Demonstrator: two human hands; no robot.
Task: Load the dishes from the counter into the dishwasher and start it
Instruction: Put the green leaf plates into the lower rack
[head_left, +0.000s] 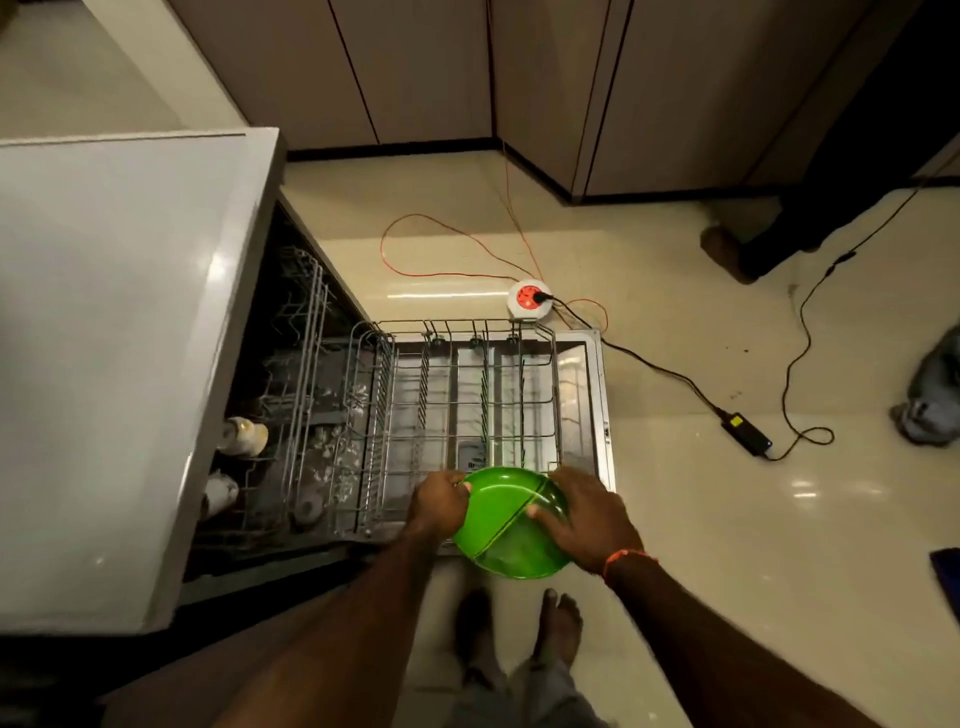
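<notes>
Both hands gripped a green plate (506, 525) by opposite rims, left hand (438, 501) and right hand (589, 512), at the near edge of the pulled-out, mostly bare lower rack (467, 395).

No readable text, brand, number or sign anywhere. Small dark marks on edge of open dishwasher door (605, 431) too blurred to read. Yellow-green label on black power adapter (746, 434) on floor too small to read. Red-and-white extension reel (529, 299): no legible marking.
</notes>
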